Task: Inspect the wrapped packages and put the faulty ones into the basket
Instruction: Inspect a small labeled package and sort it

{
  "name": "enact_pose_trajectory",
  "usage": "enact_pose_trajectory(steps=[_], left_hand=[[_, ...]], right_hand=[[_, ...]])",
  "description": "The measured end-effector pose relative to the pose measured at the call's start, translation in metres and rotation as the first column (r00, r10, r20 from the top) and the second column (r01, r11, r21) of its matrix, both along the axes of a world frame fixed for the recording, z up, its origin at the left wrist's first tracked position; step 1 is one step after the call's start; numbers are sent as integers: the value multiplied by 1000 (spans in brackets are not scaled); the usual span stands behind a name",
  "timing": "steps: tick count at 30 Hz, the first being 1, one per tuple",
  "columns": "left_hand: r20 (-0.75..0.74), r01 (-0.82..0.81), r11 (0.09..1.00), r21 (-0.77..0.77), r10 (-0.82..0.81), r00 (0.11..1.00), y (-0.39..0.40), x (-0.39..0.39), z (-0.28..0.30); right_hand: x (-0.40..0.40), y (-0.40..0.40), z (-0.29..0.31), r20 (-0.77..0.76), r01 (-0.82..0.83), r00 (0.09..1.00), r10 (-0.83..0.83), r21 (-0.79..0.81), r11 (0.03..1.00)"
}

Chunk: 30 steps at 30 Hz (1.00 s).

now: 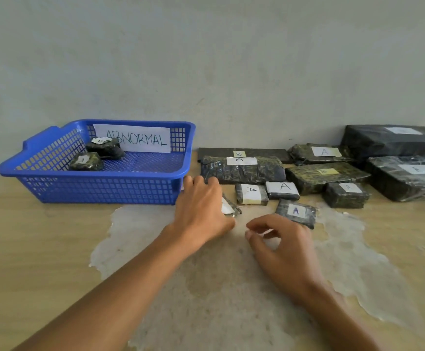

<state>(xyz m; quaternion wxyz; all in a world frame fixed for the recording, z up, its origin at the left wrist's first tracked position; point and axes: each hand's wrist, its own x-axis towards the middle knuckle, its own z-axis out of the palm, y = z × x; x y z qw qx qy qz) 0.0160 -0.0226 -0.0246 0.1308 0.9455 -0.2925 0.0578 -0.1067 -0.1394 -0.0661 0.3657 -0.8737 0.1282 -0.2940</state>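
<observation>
A blue plastic basket with an "ABNORMAL" sign stands at the left and holds two small dark wrapped packages. My left hand lies just right of the basket's front corner and grips a small wrapped package, which sits tilted; only its white label and one edge show beside my thumb. My right hand hovers over the table with loosely curled fingers and holds nothing. A small package labelled A lies just beyond it.
Several dark wrapped packages labelled A or B lie to the right along the wall: a long one, small ones, and large ones at far right. The wooden tabletop has a worn pale patch.
</observation>
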Motion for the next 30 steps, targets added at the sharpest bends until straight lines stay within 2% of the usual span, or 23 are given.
enact_pose_trajectory(steps=[2, 4, 6, 8, 12, 14, 16, 20, 25, 30], left_hand=[[-16, -54, 973, -222, 51, 999, 7, -18, -5], [-59, -72, 915, -398, 53, 997, 14, -34, -12], [-114, -86, 843, -531, 29, 993, 21, -46, -18], [-164, -95, 781, -617, -9, 986, 26, -54, -23], [-272, -94, 732, -674, -128, 954, 34, -60, -25], [-401, -189, 660, -727, -184, 897, 40, -54, -21], [-489, -283, 547, -788, -274, 828, 46, -48, -17], [-495, -318, 463, -828, -337, 801, 53, -47, -19], [-504, -393, 348, -851, -330, 798, 54, -43, -23], [-505, -392, 340, -855, -373, 778, 59, -42, -27]], right_hand=[[1, 3, 6, 2, 26, 1000, -28, 256, 966], [1, 8, 15, 19, -23, 1000, 14, 539, 842], [1, 11, 21, 35, -68, 997, 62, 692, 719], [-1, 12, 24, 52, -102, 994, 96, 758, 645], [-2, 11, 22, 81, -112, 994, 79, 799, 591], [-3, 10, 21, 88, -115, 993, 74, 792, 600], [-4, 8, 21, 94, -121, 993, 77, 781, 613], [-3, 10, 19, 100, -130, 991, 83, 745, 654], [-3, 13, 18, 114, -188, 981, 156, 756, 627], [-4, 15, 16, 72, -189, 977, 199, 721, 667]])
